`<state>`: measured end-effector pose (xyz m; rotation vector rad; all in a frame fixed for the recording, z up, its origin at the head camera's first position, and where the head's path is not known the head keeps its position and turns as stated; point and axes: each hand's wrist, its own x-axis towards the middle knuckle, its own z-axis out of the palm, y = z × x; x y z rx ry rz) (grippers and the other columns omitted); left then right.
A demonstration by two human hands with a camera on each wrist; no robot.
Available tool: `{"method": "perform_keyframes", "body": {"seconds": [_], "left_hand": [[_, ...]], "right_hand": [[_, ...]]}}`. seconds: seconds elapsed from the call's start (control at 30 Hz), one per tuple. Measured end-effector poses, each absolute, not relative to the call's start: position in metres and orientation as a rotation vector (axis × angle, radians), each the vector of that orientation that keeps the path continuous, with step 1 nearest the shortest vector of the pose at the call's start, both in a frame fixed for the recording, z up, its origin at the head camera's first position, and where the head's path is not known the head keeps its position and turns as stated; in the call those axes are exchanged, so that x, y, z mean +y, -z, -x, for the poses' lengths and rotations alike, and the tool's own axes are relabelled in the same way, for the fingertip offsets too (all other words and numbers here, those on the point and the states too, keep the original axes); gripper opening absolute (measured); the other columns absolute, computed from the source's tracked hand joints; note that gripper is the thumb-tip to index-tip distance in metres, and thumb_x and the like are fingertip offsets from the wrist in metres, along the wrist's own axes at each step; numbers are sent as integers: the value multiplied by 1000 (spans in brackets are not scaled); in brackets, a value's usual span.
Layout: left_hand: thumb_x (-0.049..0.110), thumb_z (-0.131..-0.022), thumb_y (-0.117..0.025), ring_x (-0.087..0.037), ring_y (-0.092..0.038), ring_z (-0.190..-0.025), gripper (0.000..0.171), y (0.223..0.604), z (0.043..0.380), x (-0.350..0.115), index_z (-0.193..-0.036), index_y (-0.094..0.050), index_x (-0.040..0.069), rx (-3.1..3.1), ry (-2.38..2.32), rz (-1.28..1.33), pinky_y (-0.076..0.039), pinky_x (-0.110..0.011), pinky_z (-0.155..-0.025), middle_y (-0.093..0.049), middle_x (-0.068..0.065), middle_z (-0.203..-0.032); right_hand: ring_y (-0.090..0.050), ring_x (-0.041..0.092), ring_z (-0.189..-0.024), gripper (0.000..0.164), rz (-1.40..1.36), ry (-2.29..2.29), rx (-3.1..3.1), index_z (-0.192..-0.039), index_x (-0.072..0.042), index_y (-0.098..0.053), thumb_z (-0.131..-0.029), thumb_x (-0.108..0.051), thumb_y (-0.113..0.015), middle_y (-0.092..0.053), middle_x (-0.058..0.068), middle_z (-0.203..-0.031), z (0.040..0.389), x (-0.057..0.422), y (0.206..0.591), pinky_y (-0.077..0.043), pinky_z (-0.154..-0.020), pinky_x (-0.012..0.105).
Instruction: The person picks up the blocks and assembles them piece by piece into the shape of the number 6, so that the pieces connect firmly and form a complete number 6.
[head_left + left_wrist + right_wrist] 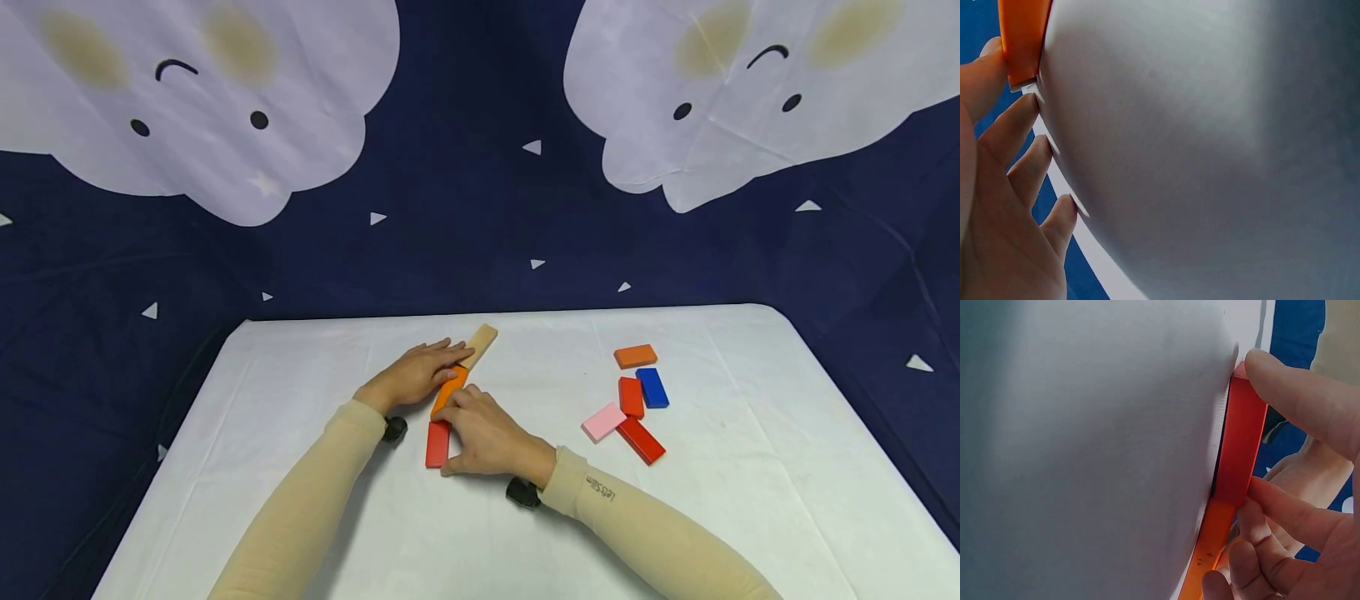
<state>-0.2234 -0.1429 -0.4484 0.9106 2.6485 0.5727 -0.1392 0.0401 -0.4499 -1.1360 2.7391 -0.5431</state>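
Observation:
A red block [437,446], an orange block [452,390] and a plain wooden block [481,343] lie end to end in a slightly bent row on the white table. My right hand [491,433] grips the red block, thumb at its near end and fingers by the joint with the orange one. In the right wrist view the red block [1240,444] meets the orange block [1210,550]. My left hand [416,372] lies at the row's left, fingers extended over part of the wooden block. Its thumb touches the orange block [1024,37] in the left wrist view.
To the right lie an orange block [635,357], a blue block [652,388], a short red block [631,397], a pink block [603,422] and a longer red block [641,440]. A dark blue cloth [465,208] with clouds hangs behind the table [750,508].

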Motion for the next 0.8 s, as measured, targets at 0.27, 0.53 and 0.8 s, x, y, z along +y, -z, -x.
{"method": "perform_keyframes", "body": {"seconds": [0.27,0.53,0.8], "left_hand": [[24,-108,-47,-31,-24,-151,49,449,222,-144,-156,-39,16,2651,-579,-914,-16,-56,-122,-38,-7,-159],[24,-108,-47,-31,-24,-151,50,449,222,-144,-157,-39,17,2655,-570,-916,-16,-56,-122,-38,-7,-159],[25,-108,-48,-30,-24,-151,50,448,223,-144,-157,-39,19,2656,-580,-906,-16,-55,-122,-37,-7,-160]], "right_hand": [[-47,19,-106,66,1145,517,2739,-127,-13,-68,-74,-47,-88,-61,1,-116,138,41,451,-44,-93,32],[-47,18,-108,64,1136,643,2728,-126,-15,-68,-74,-46,-88,-61,0,-119,137,50,448,-43,-96,33],[-47,15,-106,62,1043,854,2720,-128,-13,-67,-76,-40,-88,-62,1,-115,133,74,438,-44,-93,35]]}}
